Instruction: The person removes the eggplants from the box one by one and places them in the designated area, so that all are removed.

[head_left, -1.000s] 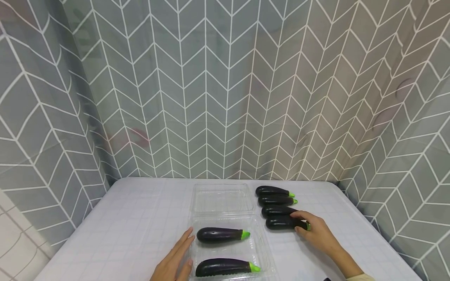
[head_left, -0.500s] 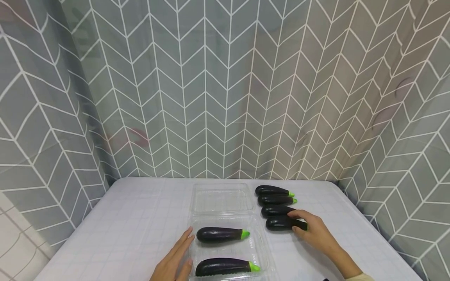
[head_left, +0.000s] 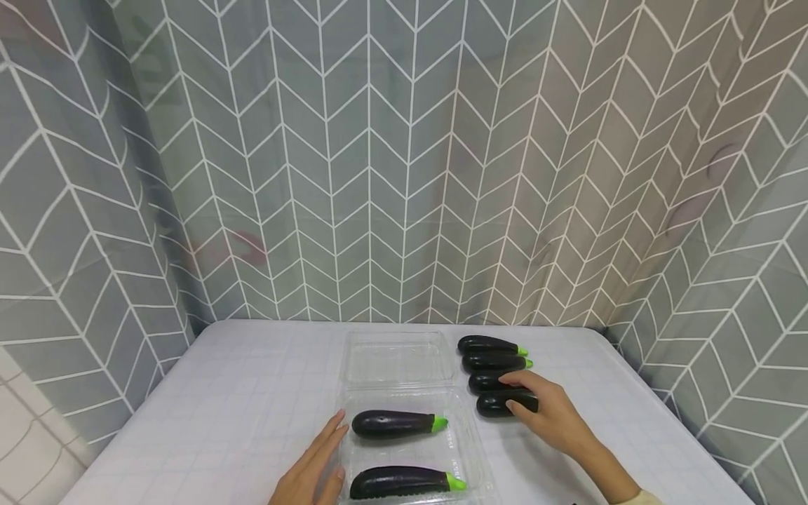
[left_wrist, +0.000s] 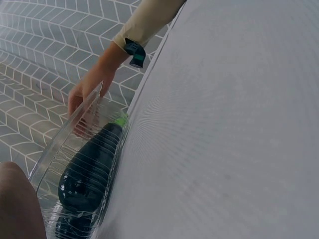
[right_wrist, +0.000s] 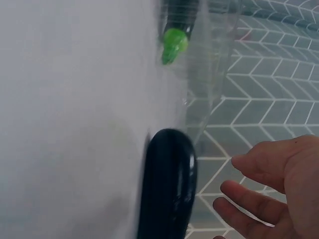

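A clear plastic clamshell box (head_left: pixel 475 452) lies opened out, its lid (head_left: pixel 398 365) flat behind. Inside its base are an upper eggplant (head_left: pixel 394 423) and a lower eggplant (head_left: pixel 398 482), green stems to the right. My left hand (head_left: pixel 311 463) rests with extended fingers along the box's left edge. To the right, several eggplants lie in a row. My right hand (head_left: pixel 549 414) hovers over the nearest eggplant (head_left: pixel 494 405), thumb on its near side and fingers beyond it, hiding its stem end. In the right wrist view, a gap shows between the fingers (right_wrist: pixel 249 204) and that eggplant.
Two farther eggplants, one at the back (head_left: pixel 486 344) and one in front of it (head_left: pixel 494 362), lie beyond the right hand. A white cloth covers the table (head_left: pixel 252 393). Grey chevron curtains (head_left: pixel 404 175) enclose its back and sides.
My right hand has slid left along the nearest eggplant, from its stem end toward its middle. The left hand, the box and the eggplants have stayed in place.
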### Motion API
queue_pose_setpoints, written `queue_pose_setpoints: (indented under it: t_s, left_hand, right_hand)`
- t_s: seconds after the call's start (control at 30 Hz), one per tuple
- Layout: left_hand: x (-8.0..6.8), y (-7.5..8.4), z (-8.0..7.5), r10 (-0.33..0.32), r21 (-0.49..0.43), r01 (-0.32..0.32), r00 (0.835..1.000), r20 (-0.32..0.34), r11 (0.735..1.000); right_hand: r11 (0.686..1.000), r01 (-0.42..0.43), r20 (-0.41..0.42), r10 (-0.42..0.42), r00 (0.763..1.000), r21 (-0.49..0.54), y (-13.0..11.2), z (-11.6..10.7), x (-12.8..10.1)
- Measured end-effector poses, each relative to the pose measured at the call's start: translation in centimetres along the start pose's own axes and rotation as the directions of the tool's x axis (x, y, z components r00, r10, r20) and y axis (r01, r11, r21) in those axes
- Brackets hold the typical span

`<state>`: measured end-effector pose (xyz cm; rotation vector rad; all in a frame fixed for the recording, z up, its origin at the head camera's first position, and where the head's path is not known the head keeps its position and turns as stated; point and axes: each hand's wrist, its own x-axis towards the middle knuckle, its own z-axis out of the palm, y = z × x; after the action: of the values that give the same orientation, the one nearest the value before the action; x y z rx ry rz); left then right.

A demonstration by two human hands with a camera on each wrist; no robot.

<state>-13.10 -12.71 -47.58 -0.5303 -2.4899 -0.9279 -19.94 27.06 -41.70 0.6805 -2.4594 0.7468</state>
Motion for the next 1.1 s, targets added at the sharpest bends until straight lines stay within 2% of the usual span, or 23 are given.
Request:
queue_pose_setpoints:
  t_s: [0.1,0.23,0.33,0.43,0.67,0.8,1.1]
  left_hand:
    - [-0.1,0.3,-0.2,-0.033,-0.026,0.034,0.998,0.044,0.999]
    - [-0.5,0.7,-0.5,-0.098,-0.045,0.104,0.988,0.120,0.994]
    - [-0.4,0.7,-0.5,-0.101,-0.039,0.106,0.988,0.114,0.994]
    - [-0.2,0.6,-0.4,-0.078,-0.032,0.081,0.993,0.084,0.996]
    - [-0.6,0.9,-0.9,-0.150,-0.045,0.161,0.971,0.187,0.986]
    - [-0.7,0.9,-1.0,-0.121,-0.035,0.131,0.973,0.195,0.991]
    - [-0.7,1.0,-1.0,-0.112,-0.023,0.118,0.975,0.190,0.993]
  right_hand:
    - [1.000,0.013,0.008,-0.013,1.000,0.013,-1.0,-0.1,0.6]
    - [0.999,0.035,0.035,-0.036,0.999,0.041,-2.3,-0.1,1.2]
    - [0.996,0.058,0.046,-0.061,0.997,0.062,-3.2,-0.1,1.7]
    - [0.994,0.083,0.048,-0.087,0.995,0.073,-4.2,-0.1,2.1]
    - [0.981,0.143,0.069,-0.152,0.986,0.130,-6.2,0.3,3.3]
    - [0.976,0.141,0.109,-0.161,0.981,0.166,-6.8,0.8,3.7]
    - [0.966,0.169,0.142,-0.198,0.970,0.194,-7.8,1.6,4.4]
